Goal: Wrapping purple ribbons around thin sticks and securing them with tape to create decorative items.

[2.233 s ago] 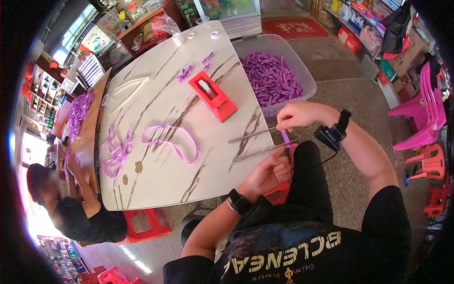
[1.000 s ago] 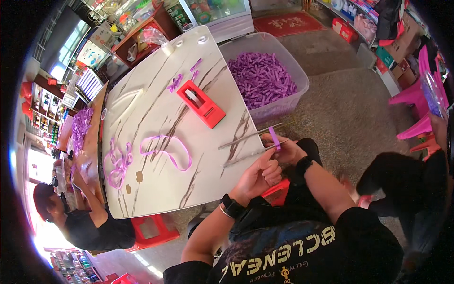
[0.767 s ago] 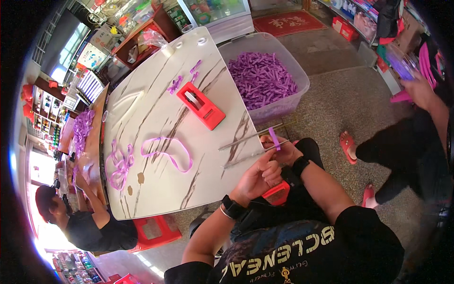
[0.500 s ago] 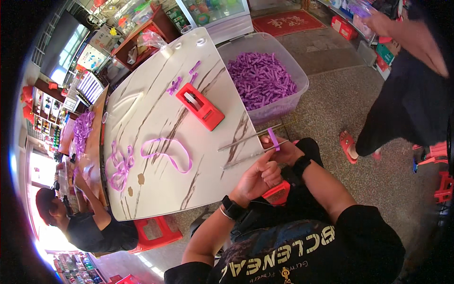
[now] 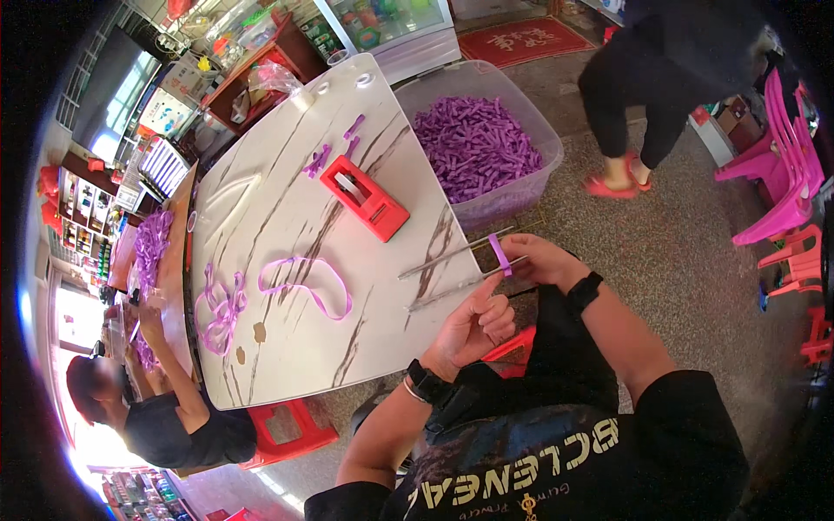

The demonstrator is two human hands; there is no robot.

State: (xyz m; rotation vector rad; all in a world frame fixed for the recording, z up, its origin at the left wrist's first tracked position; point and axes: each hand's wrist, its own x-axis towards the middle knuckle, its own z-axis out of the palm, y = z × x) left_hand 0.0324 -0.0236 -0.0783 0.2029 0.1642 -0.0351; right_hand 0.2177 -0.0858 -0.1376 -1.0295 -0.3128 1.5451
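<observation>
Past the near right table edge, a short purple ribbon loop (image 5: 499, 254) stands wrapped across two thin metal rods (image 5: 452, 257) that stick out over the tabletop. My right hand (image 5: 540, 260) is closed at the ribbon, its fingertips pinching it from the right. My left hand (image 5: 476, 319) is beside the near rod, index finger stretched to the ribbon's lower end and the other fingers curled in. Whatever those curled fingers hold is hidden. On the table, a longer purple ribbon (image 5: 334, 306) lies in an open loop, beside a tangled ribbon pile (image 5: 221, 308).
A red tape dispenser (image 5: 365, 200) sits on the marble-patterned table (image 5: 295, 365), near small purple bows (image 5: 317, 161). Beyond the edge, a clear bin (image 5: 543, 178) holds many folded purple pieces. One person (image 5: 178, 417) works at left; another (image 5: 617, 113) stands at right near pink chairs (image 5: 782, 165).
My right hand has turned and shifted slightly outward, its fingers now more extended at the ribbon. My left hand has barely moved. The person at right has stepped farther back.
</observation>
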